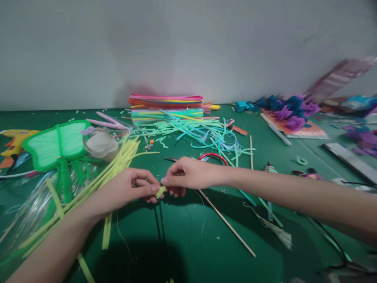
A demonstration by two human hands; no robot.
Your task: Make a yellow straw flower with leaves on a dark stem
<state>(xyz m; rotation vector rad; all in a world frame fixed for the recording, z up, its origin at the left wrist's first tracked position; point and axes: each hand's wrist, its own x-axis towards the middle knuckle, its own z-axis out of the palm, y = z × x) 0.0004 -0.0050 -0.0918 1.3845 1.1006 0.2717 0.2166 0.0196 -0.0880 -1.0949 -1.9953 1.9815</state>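
Left hand (132, 188) and right hand (188, 173) pinch a yellow piece (160, 192); yellow strips (120, 160) lie toward ten o'clock, a stick (226, 223) toward four.

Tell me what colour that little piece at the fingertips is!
The small, fuzzy-looking piece is yellow; the head view shows it best.
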